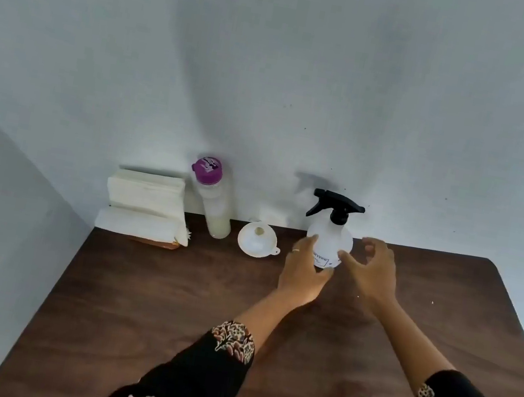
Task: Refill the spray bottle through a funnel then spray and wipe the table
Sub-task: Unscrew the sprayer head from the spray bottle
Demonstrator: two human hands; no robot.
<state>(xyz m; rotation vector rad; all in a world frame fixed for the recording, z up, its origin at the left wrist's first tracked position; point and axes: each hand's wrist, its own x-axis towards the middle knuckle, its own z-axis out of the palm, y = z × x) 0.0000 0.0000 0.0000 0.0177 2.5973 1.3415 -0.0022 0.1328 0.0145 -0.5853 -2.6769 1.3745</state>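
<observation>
Two hands flanked the spray bottle (329, 241), which stood upright at the table's (166, 303) far edge. The left hand (301, 274) touched its side, fingers relaxed; the right hand (371, 272) (loosely spread, gripping nothing) hovered just beside it.

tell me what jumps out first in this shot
The white spray bottle with its black trigger stands at the table's far edge, both hands around it: left hand touching its side, right hand open beside it. Left of them lie a white funnel and a purple-capped bottle.
</observation>
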